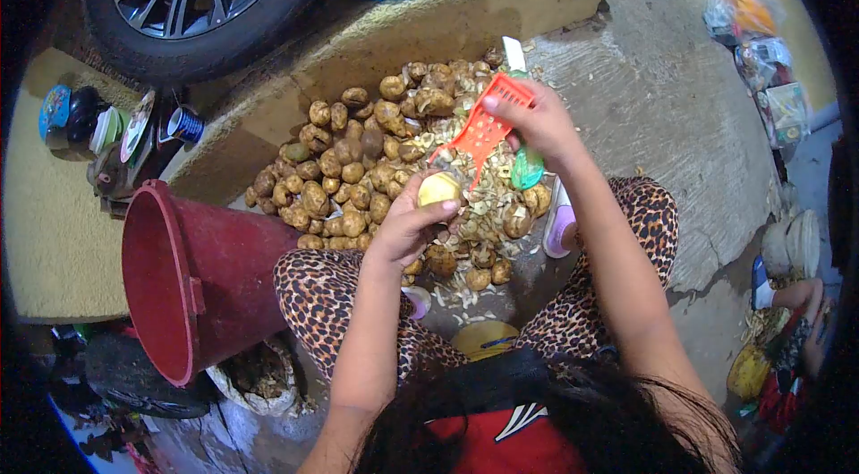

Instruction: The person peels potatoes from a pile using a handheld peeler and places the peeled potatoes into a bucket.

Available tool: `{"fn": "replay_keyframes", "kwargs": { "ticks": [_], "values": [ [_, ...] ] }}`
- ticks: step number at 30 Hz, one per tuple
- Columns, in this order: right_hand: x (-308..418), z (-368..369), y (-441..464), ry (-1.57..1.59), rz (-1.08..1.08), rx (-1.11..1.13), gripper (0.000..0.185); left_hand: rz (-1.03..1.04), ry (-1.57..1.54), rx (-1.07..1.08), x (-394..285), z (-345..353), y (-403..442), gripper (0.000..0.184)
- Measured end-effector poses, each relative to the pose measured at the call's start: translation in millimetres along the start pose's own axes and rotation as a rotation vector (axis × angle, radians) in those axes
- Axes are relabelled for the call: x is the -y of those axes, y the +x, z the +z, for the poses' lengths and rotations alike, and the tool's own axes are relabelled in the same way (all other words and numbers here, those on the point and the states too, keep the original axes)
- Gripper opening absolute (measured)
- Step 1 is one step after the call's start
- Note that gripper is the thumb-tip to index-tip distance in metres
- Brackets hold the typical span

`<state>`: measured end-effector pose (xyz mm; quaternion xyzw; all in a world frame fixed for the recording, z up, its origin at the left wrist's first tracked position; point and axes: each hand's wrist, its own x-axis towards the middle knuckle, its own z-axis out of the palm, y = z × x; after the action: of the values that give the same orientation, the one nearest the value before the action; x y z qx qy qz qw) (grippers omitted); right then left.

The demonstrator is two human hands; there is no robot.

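left hand (407, 222) grasps a pale yellow potato (439, 190); right hand (543, 119) grips an orange peeler (484, 129), forked end just beside that potato. both over heaped brown potatoes (315, 198) and peelings (490, 207); red bucket (237, 268) to the left.

A rounded, pale-yellow potato (438, 189), its upward face peeled, sits gripped in the left hand (410, 222). An orange-red plastic peeler (484, 128) with a perforated handle slants from the right hand (537, 120), forked end near the potato.
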<state>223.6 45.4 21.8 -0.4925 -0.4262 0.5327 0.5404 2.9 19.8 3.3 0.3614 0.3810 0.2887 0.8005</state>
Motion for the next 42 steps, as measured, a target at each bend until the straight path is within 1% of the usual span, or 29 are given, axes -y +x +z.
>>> {"fn": "replay_keyframes", "kwargs": {
  "ticks": [2, 4, 6, 9, 12, 15, 16, 17, 19, 21, 22, 25, 26, 29, 30, 33, 34, 37, 38, 41, 42],
  "values": [
    [1, -10, 2, 0.061, -0.002, -0.091, 0.019, -0.030, -0.228, -0.035, -3, 1, -2, 0.039],
    [5, -13, 3, 0.107, 0.014, -0.186, 0.016, -0.034, -0.345, 0.114, -2, -10, 2, 0.036],
    [1, -13, 4, 0.126, 0.024, -0.173, 0.017, -0.041, -0.445, 0.269, 1, -19, 7, 0.033],
    [-9, -10, 5, 0.068, -0.006, -0.147, 0.018, -0.020, -0.487, 0.072, 7, -14, 9, 0.042],
    [-9, 2, 1, -0.029, -0.049, -0.165, 0.019, 0.022, -0.505, -0.200, 4, 4, 14, 0.038],
    [-9, 16, -4, 0.035, -0.041, -0.119, 0.020, 0.074, -0.519, -0.013, 8, -4, 19, 0.039],
    [-12, 22, -5, 0.002, -0.037, -0.117, 0.021, 0.064, -0.465, -0.168, 7, 5, 18, 0.042],
    [-12, 30, -8, -0.063, -0.053, -0.117, 0.022, 0.032, -0.395, -0.382, 6, 11, 21, 0.041],
    [-13, 41, -13, -0.106, -0.054, -0.107, 0.023, 0.014, -0.418, -0.265, 10, 5, 24, 0.040],
    [-15, 42, -11, -0.124, -0.082, -0.092, 0.024, 0.023, -0.465, -0.237, 9, 5, 23, 0.038],
    [-15, 43, -11, -0.134, -0.088, -0.084, 0.024, 0.021, -0.493, -0.226, 8, 7, 21, 0.037],
    [-5, 32, -9, -0.122, -0.114, -0.132, 0.023, 0.031, -0.495, -0.281, 3, 14, 23, 0.036],
    [-7, 23, -5, -0.151, -0.176, -0.262, 0.022, -0.003, -0.484, -0.274, 4, 10, 21, 0.037],
    [0, -9, 6, -0.073, -0.188, -0.331, 0.022, -0.068, -0.475, -0.266, 3, -1, 22, 0.040],
    [7, -1, 0, -0.030, -0.157, -0.274, 0.021, -0.078, -0.486, -0.278, 2, 0, 22, 0.041],
    [2, 31, -15, -0.092, -0.071, -0.098, 0.020, -0.112, -0.488, -0.255, -6, 9, 21, 0.045],
    [-11, 33, -12, -0.111, -0.101, -0.084, 0.021, -0.128, -0.485, -0.240, -6, 10, 18, 0.047],
    [-6, 17, -1, -0.126, -0.144, -0.224, 0.022, -0.170, -0.572, -0.002, 2, -6, 21, 0.048],
    [-13, 1, 7, -0.201, -0.167, -0.256, 0.022, -0.184, -0.590, 0.054, 2, -7, 20, 0.048],
    [-11, -2, 6, 0.040, -0.115, -0.189, 0.022, -0.214, -0.622, 0.097, 1, -5, 20, 0.049],
    [-8, 6, -1, 0.069, -0.056, -0.123, 0.022, -0.202, -0.624, 0.079, 2, -4, 19, 0.050]
  ]
}}
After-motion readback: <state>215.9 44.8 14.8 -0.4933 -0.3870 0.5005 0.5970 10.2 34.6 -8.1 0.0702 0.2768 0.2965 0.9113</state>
